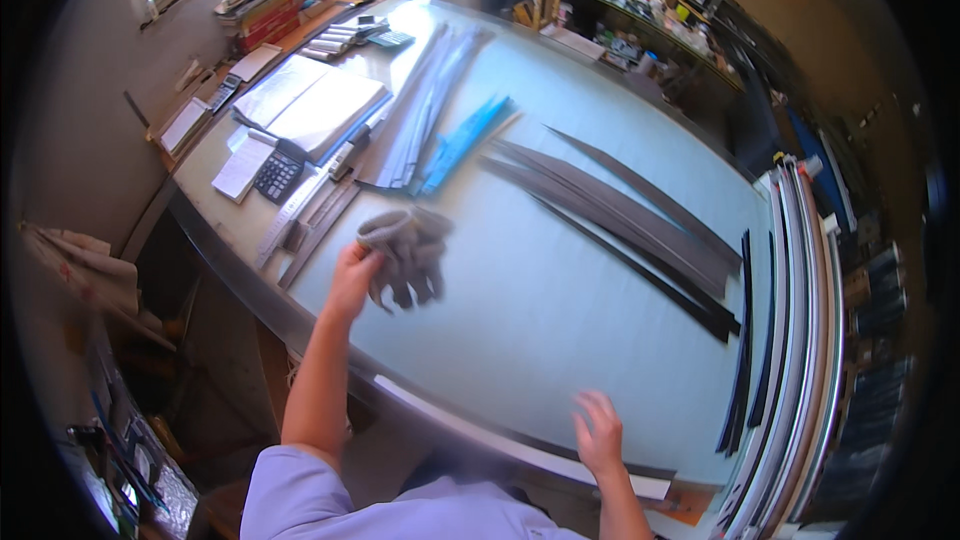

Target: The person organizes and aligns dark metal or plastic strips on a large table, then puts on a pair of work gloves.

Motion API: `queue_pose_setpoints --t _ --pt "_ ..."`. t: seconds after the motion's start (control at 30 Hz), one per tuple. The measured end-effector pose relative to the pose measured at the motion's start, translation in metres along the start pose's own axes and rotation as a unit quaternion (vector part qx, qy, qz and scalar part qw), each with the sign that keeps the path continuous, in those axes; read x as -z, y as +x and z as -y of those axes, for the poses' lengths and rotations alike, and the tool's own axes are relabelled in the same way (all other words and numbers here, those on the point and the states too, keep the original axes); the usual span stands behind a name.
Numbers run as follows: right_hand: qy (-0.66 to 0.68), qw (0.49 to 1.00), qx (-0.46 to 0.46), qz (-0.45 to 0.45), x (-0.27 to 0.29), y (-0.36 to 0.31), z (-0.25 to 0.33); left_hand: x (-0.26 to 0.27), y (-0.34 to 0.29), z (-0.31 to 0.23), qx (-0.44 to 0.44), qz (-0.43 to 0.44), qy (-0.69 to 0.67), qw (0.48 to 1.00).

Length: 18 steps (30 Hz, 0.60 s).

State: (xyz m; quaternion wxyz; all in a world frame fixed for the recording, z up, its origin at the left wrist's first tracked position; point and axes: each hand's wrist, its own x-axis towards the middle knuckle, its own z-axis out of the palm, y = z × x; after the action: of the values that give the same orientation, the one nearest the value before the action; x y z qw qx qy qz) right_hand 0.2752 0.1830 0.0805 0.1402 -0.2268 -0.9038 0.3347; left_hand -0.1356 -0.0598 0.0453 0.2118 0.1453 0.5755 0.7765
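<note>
A pair of grey work gloves hangs from my left hand, which grips them near the cuff; they look slightly blurred above the table. Over the near edge of the pale blue-green tabletop, my right hand holds nothing, its fingers apart. Long dark grey strips lie across the table to the right of the gloves. Beyond the gloves rest a bundle of silvery strips and a bright blue strip bundle.
A black calculator, an open notebook and metal rulers occupy the table's left side. A white strip runs along the near edge. Long profiles stand along the right edge; cluttered shelves are at the back.
</note>
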Motion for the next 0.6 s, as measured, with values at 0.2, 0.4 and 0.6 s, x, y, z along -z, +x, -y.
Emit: queue_pose_setpoints --t 0.2,0.4,0.6 --pt "0.129 0.979 0.099 -0.127 -0.003 0.075 0.102 -0.095 -0.102 0.006 0.147 0.185 -0.053 0.970" --pt "0.236 0.964 -0.092 -0.084 0.013 0.043 0.063 -0.159 -0.121 0.001 0.166 0.353 0.033 0.920" --pt "0.396 0.909 -0.114 -0.061 0.026 0.008 0.003 -0.217 -0.111 0.012 0.140 0.415 0.158 0.885"
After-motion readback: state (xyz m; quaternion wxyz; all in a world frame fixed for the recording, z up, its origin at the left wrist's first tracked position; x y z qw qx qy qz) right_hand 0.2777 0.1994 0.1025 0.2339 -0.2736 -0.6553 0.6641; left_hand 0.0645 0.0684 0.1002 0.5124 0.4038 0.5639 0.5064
